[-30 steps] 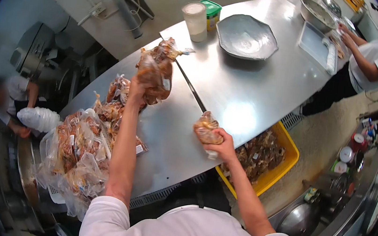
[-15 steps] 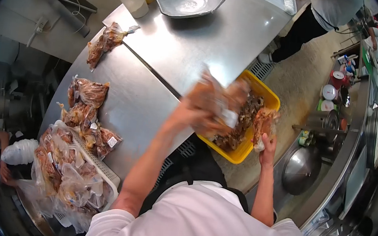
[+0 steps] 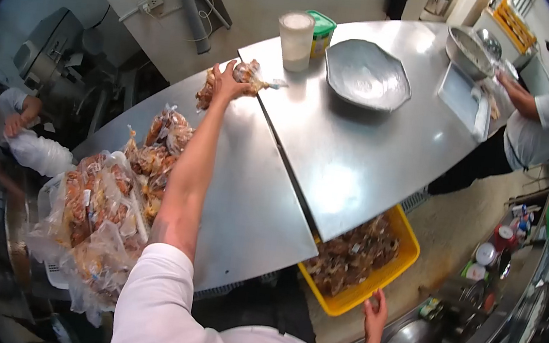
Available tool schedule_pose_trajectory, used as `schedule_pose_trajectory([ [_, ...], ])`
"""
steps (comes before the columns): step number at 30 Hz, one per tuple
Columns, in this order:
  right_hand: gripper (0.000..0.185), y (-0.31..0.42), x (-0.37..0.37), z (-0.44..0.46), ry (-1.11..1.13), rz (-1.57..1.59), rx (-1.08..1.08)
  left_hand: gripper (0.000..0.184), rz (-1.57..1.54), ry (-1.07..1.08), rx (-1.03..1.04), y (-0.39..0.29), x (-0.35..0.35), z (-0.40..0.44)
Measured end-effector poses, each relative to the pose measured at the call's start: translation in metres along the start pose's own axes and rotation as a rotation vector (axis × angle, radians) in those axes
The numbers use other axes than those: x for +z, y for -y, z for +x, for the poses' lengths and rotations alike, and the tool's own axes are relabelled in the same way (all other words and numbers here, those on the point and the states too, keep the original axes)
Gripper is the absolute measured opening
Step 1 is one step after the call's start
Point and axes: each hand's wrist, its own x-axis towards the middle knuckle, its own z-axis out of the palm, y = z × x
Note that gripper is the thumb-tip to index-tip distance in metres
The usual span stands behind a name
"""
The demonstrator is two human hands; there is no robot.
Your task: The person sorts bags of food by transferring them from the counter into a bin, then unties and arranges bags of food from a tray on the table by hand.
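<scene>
My left hand reaches to the far end of the steel table, its fingers curled over a clear plastic bag of reddish-brown meat. The knotted end of that bag points right. Low on the right, my right hand is beside the rim of a yellow crate, fingers apart and nothing in them. Brown meat pieces lie in the crate, which is partly under the table edge. Nearer on the left lie more bagged meat portions and a heap of plastic bags of meat.
A grey octagonal dish, a frosted container and a green-lidded tub stand on the steel table. A gap splits the tabletops. One co-worker stands far right by a tray; another person is at left.
My left hand has gone from above the crate to the far bag. The bag and meat piece previously in my hands are no longer in them. My view has turned left.
</scene>
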Motion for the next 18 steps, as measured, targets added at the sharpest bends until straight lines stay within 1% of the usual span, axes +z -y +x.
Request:
schedule_pose_trajectory([
  [1, 0.058, 0.016, 0.003, -0.003, 0.015, -0.001, -0.01, 0.104, 0.053, 0.029, -0.048, 0.008, 0.004, 0.02],
  [2, 0.058, 0.038, 0.008, -0.002, 0.013, -0.013, -0.034, 0.104, 0.19, 0.091, -0.112, 0.025, 0.028, 0.043],
  [3, 0.055, 0.059, 0.014, -0.006, 0.053, 0.01, 0.022, 0.097, 0.024, 0.33, -0.013, 0.055, 0.059, 0.066],
  [4, 0.052, 0.072, 0.023, -0.007, 0.099, 0.03, 0.087, 0.087, 0.087, 0.283, -0.033, 0.045, 0.059, 0.052],
  [5, 0.052, 0.081, 0.036, -0.003, 0.111, 0.016, 0.094, 0.078, 0.159, 0.247, -0.054, 0.027, 0.055, 0.03],
  [6, 0.048, 0.096, 0.05, 0.0, 0.202, 0.046, 0.007, 0.061, 0.168, 0.221, 0.016, 0.026, 0.058, 0.019],
  [7, 0.045, 0.112, 0.066, 0.006, 0.293, 0.085, -0.082, 0.055, 0.245, 0.235, 0.056, 0.028, 0.07, 0.01],
  [9, 0.042, 0.138, 0.116, 0.024, 0.467, 0.203, -0.237, 0.058, 0.311, 0.087, 0.096, -0.014, 0.036, -0.072],
  [10, 0.044, 0.165, 0.144, 0.034, 0.543, 0.144, -0.274, 0.058, 0.293, 0.041, 0.129, -0.023, 0.035, -0.112],
  [11, 0.048, 0.191, 0.173, 0.044, 0.578, 0.053, -0.357, 0.059, 0.277, -0.008, 0.162, -0.033, 0.03, -0.15],
  [12, 0.053, 0.206, 0.206, 0.055, 0.608, 0.045, -0.425, 0.058, 0.277, 0.016, 0.156, -0.051, 0.019, -0.19],
  [13, 0.059, 0.224, 0.24, 0.066, 0.629, 0.089, -0.403, 0.058, 0.277, 0.041, 0.151, -0.065, 0.001, -0.214],
  [15, 0.07, 0.252, 0.305, 0.095, 0.411, -0.104, -0.776, 0.055, -0.014, 0.654, 0.052, -0.075, -0.044, -0.215],
  [16, 0.074, 0.265, 0.336, 0.101, 0.311, -0.282, -0.634, 0.055, -0.35, 0.422, -0.043, -0.057, -0.042, -0.219],
  [17, 0.078, 0.274, 0.358, 0.102, 0.21, -0.456, -0.487, 0.055, -0.265, 0.298, 0.001, -0.04, -0.057, -0.209],
  [18, 0.078, 0.283, 0.366, 0.098, 0.224, -0.45, -0.494, 0.056, -0.178, 0.173, 0.045, -0.021, -0.074, -0.192],
])
